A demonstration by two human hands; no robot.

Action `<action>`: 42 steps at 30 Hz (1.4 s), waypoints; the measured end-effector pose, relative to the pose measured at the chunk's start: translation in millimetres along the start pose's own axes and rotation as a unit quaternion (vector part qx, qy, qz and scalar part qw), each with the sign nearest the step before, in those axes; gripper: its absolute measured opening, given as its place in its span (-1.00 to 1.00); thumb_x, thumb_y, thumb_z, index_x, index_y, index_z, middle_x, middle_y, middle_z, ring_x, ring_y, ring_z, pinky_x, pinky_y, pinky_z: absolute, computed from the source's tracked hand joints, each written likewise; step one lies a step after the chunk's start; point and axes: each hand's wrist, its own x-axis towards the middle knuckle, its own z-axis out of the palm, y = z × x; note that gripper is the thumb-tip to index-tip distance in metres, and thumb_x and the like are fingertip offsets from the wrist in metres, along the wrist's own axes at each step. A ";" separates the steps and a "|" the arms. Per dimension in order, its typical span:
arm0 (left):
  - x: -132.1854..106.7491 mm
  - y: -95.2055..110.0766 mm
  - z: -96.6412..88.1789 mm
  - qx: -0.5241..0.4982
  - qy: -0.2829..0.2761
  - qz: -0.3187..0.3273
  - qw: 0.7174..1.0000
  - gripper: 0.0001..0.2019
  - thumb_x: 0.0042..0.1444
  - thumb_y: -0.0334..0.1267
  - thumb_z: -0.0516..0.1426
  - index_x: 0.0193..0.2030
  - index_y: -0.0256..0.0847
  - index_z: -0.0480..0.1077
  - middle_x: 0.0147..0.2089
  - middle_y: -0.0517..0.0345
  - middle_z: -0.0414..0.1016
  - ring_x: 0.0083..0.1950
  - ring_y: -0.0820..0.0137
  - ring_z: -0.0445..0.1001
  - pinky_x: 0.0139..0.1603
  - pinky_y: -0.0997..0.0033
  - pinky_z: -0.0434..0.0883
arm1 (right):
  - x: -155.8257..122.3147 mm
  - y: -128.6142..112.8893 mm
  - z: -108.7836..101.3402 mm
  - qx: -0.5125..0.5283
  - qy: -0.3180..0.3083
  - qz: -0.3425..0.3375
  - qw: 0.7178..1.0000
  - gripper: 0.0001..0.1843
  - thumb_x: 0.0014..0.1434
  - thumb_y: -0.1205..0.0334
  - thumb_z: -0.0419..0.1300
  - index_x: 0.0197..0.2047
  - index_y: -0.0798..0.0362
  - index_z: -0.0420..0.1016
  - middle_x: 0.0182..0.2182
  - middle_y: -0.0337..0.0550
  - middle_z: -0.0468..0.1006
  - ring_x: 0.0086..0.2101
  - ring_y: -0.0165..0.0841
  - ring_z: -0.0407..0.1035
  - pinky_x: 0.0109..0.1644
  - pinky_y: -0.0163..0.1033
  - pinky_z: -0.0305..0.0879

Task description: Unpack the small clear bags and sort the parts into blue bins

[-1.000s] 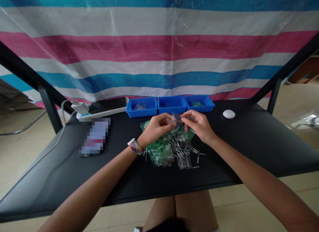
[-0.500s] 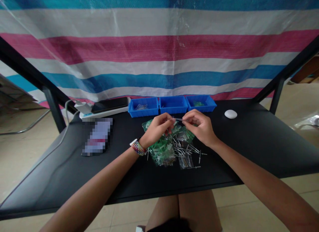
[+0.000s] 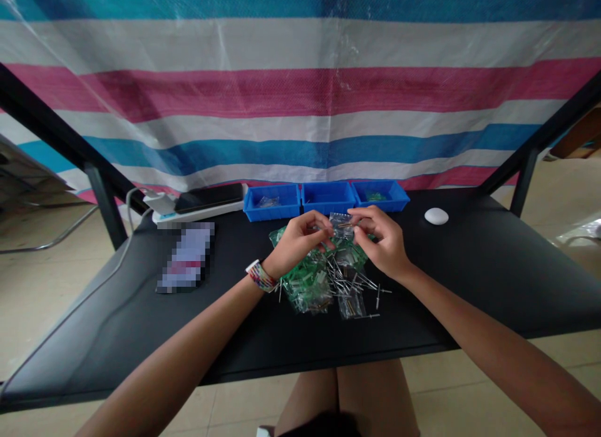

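A small clear plastic bag (image 3: pixel 340 219) with thin brass-coloured pieces in it is held up between my hands, its face now showing. My right hand (image 3: pixel 381 241) pinches the bag's right edge with thumb and forefinger. At its left edge are the curled fingertips of my left hand (image 3: pixel 303 240), closed around that side; the exact contact is partly hidden. Under both hands lies a pile of green plastic pieces in clear bags (image 3: pixel 305 283). Silvery rivets (image 3: pixel 347 274) lie loose on the pile's right side. Another clear bag with brass-coloured pieces (image 3: pixel 351 304) rests at the front.
Three blue bins (image 3: pixel 327 197) stand in a row behind the pile; the left holds clear bits, the right green bits. A white mouse (image 3: pixel 436 216) sits to the right. A power strip (image 3: pixel 201 215) bearing a dark phone (image 3: pixel 211 197) and a blurred packet (image 3: pixel 188 255) lie left.
The clear bag has turned from edge-on to face-on, showing its brass-coloured pieces. My right hand has shifted slightly right, with its fingers a little more spread; my left hand has barely moved.
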 end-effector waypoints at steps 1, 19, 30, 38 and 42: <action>0.1 -0.4 0.1 -0.001 0.001 0.001 1.000 -0.80 0.21 -0.19 0.30 -0.17 -0.24 0.43 -0.24 0.15 0.54 -0.32 0.41 0.67 -0.37 0.52 0.49 | -0.1 1.0 0.8 0.038 -0.006 0.026 0.999 -0.68 0.35 0.18 0.27 0.16 -0.10 0.52 -0.16 -0.17 0.52 -0.43 -0.40 0.46 -0.33 -0.17 0.47; 2.1 0.6 -7.1 -0.032 -0.040 -0.115 0.992 -0.53 0.35 0.11 0.15 -0.40 -0.27 0.50 -0.38 -0.01 0.61 -0.43 0.38 0.61 -0.44 0.45 0.47 | -0.4 1.2 -1.8 -0.092 -0.031 -0.099 0.990 -0.90 0.38 0.26 0.28 -0.15 -0.12 0.64 -0.16 -0.07 0.65 -0.15 -0.14 0.57 -0.06 0.03 0.55; 12.8 12.9 -40.9 0.056 0.142 0.027 0.988 -0.75 0.25 -0.08 0.24 -0.24 -0.25 0.44 -0.19 0.04 0.62 -0.39 0.45 0.62 -0.40 0.50 0.48 | -3.5 3.4 2.3 -0.108 -0.034 -0.125 0.986 -0.62 0.39 0.39 0.18 0.20 -0.12 0.55 0.07 0.00 0.57 -0.11 -0.19 0.57 -0.09 -0.02 0.61; 17.5 13.8 -84.1 0.106 0.272 0.036 0.956 -0.73 0.23 -0.06 0.18 -0.24 -0.26 0.49 -0.12 -0.02 0.63 -0.40 0.39 0.63 -0.49 0.49 0.45 | -2.7 7.1 2.2 -0.208 -0.212 -0.188 0.936 -0.74 0.45 0.28 0.18 0.09 -0.04 0.66 0.21 0.03 0.56 0.29 -0.03 0.35 0.35 0.22 0.40; 16.8 11.0 -80.5 0.118 0.251 0.052 0.959 -0.81 0.15 -0.14 0.19 -0.27 -0.24 0.46 -0.14 0.05 0.61 -0.40 0.42 0.61 -0.46 0.51 0.47 | -8.0 9.7 7.3 -0.265 -0.301 -0.191 0.896 -0.63 0.49 0.15 0.17 0.28 -0.02 0.59 0.42 0.03 0.39 0.48 0.06 0.05 0.48 0.36 0.19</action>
